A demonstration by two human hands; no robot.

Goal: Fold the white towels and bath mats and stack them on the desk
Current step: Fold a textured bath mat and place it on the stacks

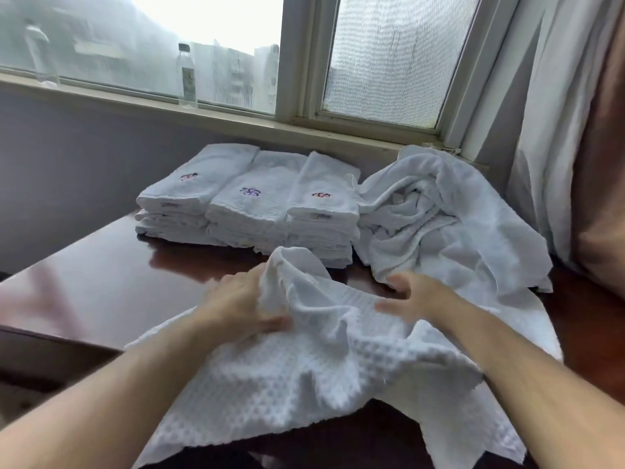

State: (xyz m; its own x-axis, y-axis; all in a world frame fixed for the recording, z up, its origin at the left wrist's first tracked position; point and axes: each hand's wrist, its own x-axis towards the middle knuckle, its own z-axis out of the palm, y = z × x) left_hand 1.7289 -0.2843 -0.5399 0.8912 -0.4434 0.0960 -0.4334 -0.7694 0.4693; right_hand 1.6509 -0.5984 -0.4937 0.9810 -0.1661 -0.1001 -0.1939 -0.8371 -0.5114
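White waffle-weave towel [338, 374] rumpled on the bench [118, 282], left hand [243, 306] fingers clamping its raised fold, right hand [416, 296] fingers apart on it.

Ahead of you a window [216, 28] runs across the grey wall [84, 157]. A clear plastic bottle [187, 76] with a dark cap stands upright on the sill [236, 121]. Far to its left you see a second bottle [42, 55], blurred. The right pane carries a mesh screen [389, 59]. At your right a white curtain [554, 130] hangs beside a brown drape [605, 164].
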